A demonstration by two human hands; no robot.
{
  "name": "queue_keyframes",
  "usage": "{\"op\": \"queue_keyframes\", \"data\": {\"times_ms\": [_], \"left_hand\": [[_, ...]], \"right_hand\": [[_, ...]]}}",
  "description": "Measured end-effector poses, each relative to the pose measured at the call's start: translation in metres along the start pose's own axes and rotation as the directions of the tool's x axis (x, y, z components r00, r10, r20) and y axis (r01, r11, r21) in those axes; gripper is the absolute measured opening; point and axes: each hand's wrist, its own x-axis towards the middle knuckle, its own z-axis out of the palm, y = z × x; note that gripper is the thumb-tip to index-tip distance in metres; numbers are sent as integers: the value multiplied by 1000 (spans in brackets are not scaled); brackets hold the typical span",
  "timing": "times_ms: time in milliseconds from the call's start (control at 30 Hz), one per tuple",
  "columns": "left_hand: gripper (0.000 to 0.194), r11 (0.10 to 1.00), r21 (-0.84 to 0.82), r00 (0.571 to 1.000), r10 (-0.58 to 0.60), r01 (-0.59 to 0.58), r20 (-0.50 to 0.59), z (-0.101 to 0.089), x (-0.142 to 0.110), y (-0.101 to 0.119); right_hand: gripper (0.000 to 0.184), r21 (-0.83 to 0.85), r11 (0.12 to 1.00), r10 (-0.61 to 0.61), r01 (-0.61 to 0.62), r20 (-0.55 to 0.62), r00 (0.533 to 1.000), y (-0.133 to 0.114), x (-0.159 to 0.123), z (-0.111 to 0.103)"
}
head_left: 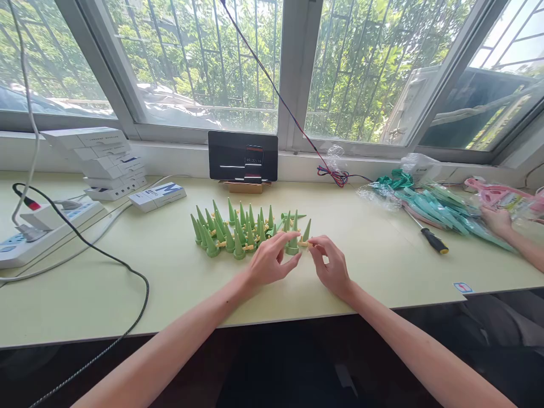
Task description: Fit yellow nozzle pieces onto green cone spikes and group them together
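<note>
Several green cone-shaped spikes (238, 229) with small yellow side pieces stand upright in a cluster on the pale green table (127, 283). My left hand (272, 262) is closed round the base of the rightmost green cone (293, 241), thumb and fingers pinching it. My right hand (334, 266) pinches a small yellow piece (304, 244) at that cone's side. Both hands meet at the cluster's right end.
A dark tablet (242, 157) leans on a wooden stand by the window. Stacked white boxes (106, 161), a power strip (38, 229) and a black cable (106, 258) lie at left. A screwdriver (429, 235), bagged teal parts (442, 212) and another person's hand (497, 221) are at right.
</note>
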Motion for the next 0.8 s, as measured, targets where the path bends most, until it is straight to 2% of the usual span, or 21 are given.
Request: {"op": "queue_keyframes", "data": {"times_ms": [800], "left_hand": [[37, 998, 17, 998, 58, -57, -29, -1, 0, 2]], "right_hand": [[9, 11, 1000, -22, 22, -30, 999, 1, 1, 1]]}}
